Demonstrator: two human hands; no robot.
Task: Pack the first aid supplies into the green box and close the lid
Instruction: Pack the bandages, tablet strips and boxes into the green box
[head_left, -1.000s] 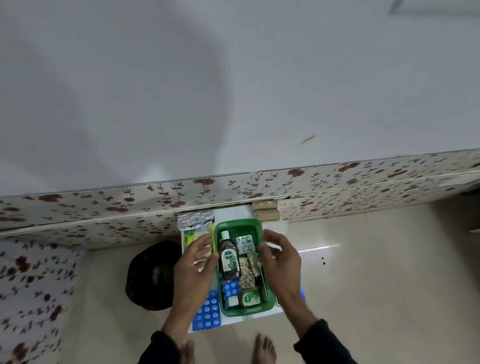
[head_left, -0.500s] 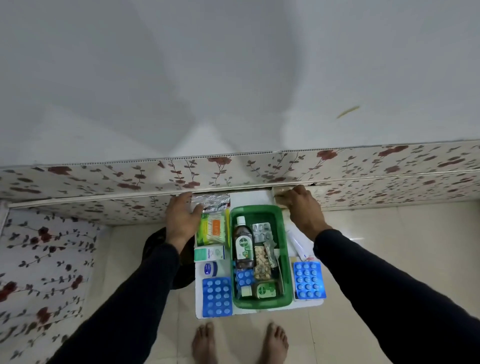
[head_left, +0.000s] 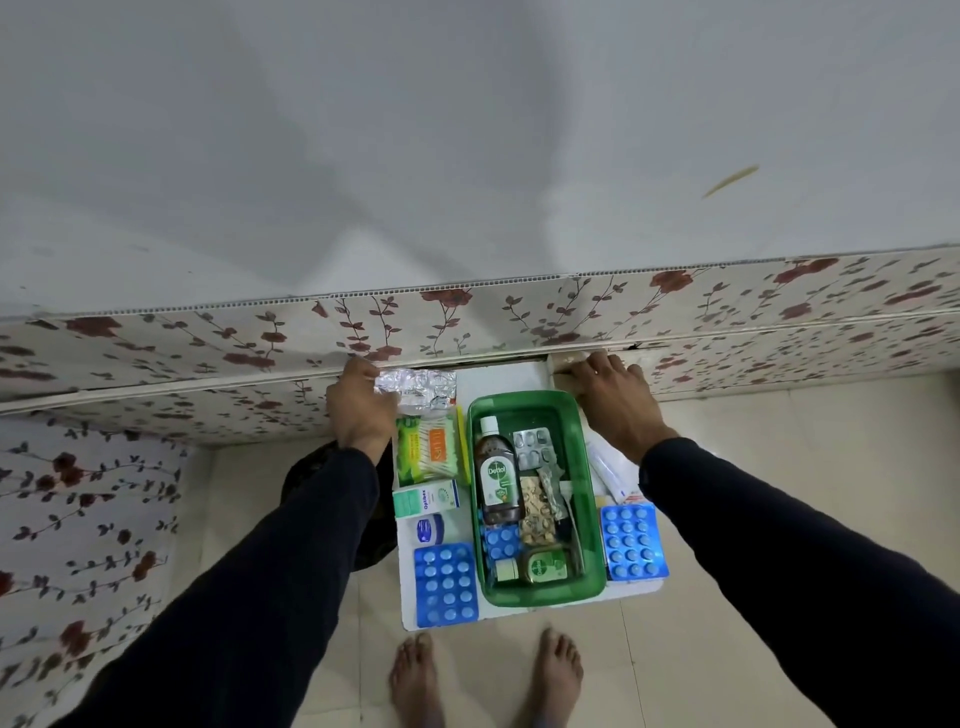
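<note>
The green box (head_left: 519, 397) stands open on a small white table (head_left: 501, 378). Inside it lie a brown Dettol bottle (head_left: 496, 478), a silver pill strip (head_left: 532, 449), a blue pill strip (head_left: 501, 540) and small packets. My left hand (head_left: 361, 408) rests at the table's far left corner, fingers on a silver foil pack (head_left: 423, 387). My right hand (head_left: 608, 402) rests at the far right corner, fingertips on a beige block (head_left: 565, 362). Whether either hand grips anything is hidden. No lid is in view.
Left of the box lie a cotton bud pack (head_left: 426, 449), an Optibex carton (head_left: 426, 499), a blue jar (head_left: 430, 530) and a blue pill strip (head_left: 445, 584). On the right are a white tube (head_left: 605, 467) and another blue strip (head_left: 631, 540). A black bag (head_left: 306, 478) sits left; floral panels stand behind.
One second ago both hands were at the box's sides. They reached out to the table's far corners and have stayed there since, and the view has tilted down a little.
</note>
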